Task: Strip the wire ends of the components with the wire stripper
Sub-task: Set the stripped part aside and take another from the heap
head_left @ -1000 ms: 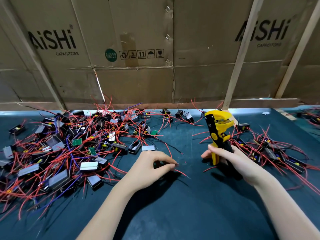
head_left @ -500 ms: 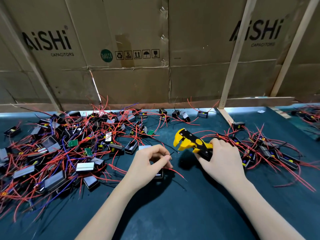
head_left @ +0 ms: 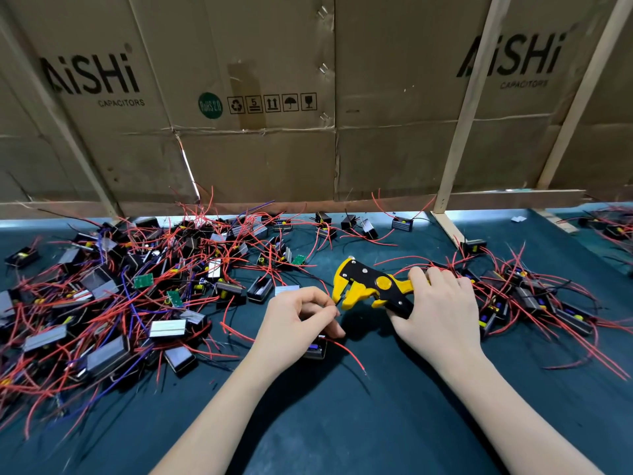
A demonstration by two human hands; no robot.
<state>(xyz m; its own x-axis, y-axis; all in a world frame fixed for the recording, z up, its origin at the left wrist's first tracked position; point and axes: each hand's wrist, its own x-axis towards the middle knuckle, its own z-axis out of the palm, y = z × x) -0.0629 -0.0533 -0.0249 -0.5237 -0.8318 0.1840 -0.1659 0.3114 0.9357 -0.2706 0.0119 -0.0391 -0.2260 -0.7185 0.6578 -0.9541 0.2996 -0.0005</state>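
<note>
My right hand (head_left: 442, 313) grips the handles of a yellow and black wire stripper (head_left: 368, 286), which lies almost level with its jaws pointing left. My left hand (head_left: 294, 323) holds a small black component (head_left: 315, 349) under the palm and pinches one of its thin wires between thumb and forefinger. The wire's tip sits right at the stripper's jaws. A red wire (head_left: 349, 354) of the same component trails down to the right over the dark mat.
A big tangle of components with red and purple wires (head_left: 113, 303) covers the left of the dark green mat (head_left: 342, 423). A smaller pile (head_left: 534, 299) lies to the right behind my right hand. Cardboard walls (head_left: 308, 97) and wooden slats (head_left: 462, 114) close the back.
The stripper swung from upright down to level with its jaws to the left. My left hand lifted off the mat with the component and brought a wire end up to the jaws.
</note>
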